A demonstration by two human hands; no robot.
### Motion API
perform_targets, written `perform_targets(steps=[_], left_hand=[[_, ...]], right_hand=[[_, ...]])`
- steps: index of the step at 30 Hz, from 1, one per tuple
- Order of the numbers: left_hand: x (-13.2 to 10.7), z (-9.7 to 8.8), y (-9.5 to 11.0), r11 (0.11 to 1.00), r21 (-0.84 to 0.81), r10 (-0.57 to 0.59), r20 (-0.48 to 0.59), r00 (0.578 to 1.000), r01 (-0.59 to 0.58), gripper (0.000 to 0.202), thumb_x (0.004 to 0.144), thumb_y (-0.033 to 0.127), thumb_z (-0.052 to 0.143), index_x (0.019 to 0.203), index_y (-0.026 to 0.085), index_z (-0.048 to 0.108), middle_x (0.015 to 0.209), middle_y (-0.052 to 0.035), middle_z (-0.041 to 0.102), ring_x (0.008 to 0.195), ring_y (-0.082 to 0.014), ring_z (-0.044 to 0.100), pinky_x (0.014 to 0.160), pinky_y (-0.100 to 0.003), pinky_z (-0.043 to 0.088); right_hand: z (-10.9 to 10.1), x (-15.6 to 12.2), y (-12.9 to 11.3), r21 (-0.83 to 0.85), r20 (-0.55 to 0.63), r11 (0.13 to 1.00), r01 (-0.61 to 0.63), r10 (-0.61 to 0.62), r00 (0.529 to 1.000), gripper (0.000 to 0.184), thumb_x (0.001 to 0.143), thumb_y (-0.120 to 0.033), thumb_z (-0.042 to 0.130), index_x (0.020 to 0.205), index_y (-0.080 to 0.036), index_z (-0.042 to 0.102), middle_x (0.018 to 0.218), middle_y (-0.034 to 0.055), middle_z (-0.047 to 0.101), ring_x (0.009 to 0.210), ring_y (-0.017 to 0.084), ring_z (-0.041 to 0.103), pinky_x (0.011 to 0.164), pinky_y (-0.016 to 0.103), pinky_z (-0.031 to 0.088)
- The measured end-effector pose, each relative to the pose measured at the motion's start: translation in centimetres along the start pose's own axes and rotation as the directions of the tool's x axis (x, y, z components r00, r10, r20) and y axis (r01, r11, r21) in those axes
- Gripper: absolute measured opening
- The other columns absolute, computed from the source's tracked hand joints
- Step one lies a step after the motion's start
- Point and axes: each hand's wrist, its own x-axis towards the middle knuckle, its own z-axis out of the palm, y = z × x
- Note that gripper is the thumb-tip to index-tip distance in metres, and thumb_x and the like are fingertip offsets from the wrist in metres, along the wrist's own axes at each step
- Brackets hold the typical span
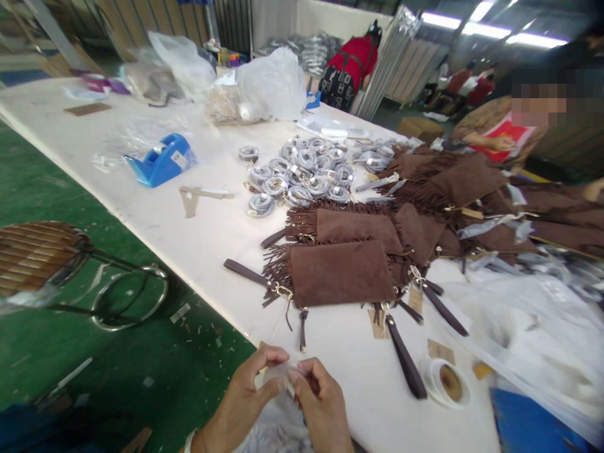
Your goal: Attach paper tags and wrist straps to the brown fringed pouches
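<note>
At the table's near edge, my left hand (243, 396) and my right hand (323, 399) are close together. Their thumbs and fingers pinch a small pale thin piece (275, 372); whether it is paper or plastic is unclear. A thin string runs from just behind my left fingers up to the metal clasp (284, 291) of the nearest brown fringed pouch (342, 272). That pouch lies flat beyond my hands, its dark wrist strap (248, 272) stretched out to the left. More brown pouches (361, 226) overlap behind it.
Coiled grey straps (302, 170) are heaped mid-table. A blue tape dispenser (163, 160) and plastic bags (271, 85) stand farther back. A white tape roll (446, 382) lies right, near clear plastic (533, 327). A stool (42, 251) stands left; a person (491, 129) is across the table.
</note>
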Motion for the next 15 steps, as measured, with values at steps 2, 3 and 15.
perform_targets(steps=[2, 3, 15], left_hand=[[0.1, 0.0, 0.1, 0.997, 0.055, 0.047, -0.011, 0.999, -0.047, 0.022, 0.083, 0.032, 0.065, 0.103, 0.024, 0.063, 0.109, -0.0047, 0.063, 0.106, -0.0235, 0.056, 0.095, -0.03, 0.04], [0.1, 0.0, 0.2, 0.995, 0.073, 0.066, -0.009, 0.998, -0.065, 0.019, 0.085, 0.031, 0.063, 0.102, 0.024, 0.064, 0.109, -0.0045, 0.063, 0.106, -0.0229, 0.056, 0.095, -0.03, 0.04], [0.7, -0.1, -0.2, 0.999, 0.032, 0.018, 0.028, 0.999, -0.019, 0.022, 0.088, 0.035, 0.057, 0.08, 0.018, 0.068, 0.079, -0.0033, 0.066, 0.078, -0.0189, 0.059, 0.075, -0.027, 0.043]], right_hand=[[0.0, 0.0, -0.1, 0.025, 0.004, 1.0, -0.015, 0.015, 1.0, 0.023, 0.075, -0.041, 0.061, 0.073, -0.019, 0.057, 0.051, -0.0062, 0.046, 0.047, 0.009, 0.038, 0.044, 0.019, 0.028], [0.0, 0.0, -0.1, 0.038, 0.009, 0.999, -0.022, 0.022, 1.0, 0.023, 0.075, -0.041, 0.061, 0.074, -0.019, 0.057, 0.051, -0.0065, 0.045, 0.047, 0.009, 0.038, 0.044, 0.019, 0.028], [-1.1, 0.2, -0.4, 0.012, 0.199, 1.0, -0.012, 0.009, 0.98, 0.023, 0.077, -0.041, 0.06, 0.077, -0.018, 0.057, 0.055, -0.0057, 0.049, 0.048, 0.01, 0.043, 0.047, 0.02, 0.034]])
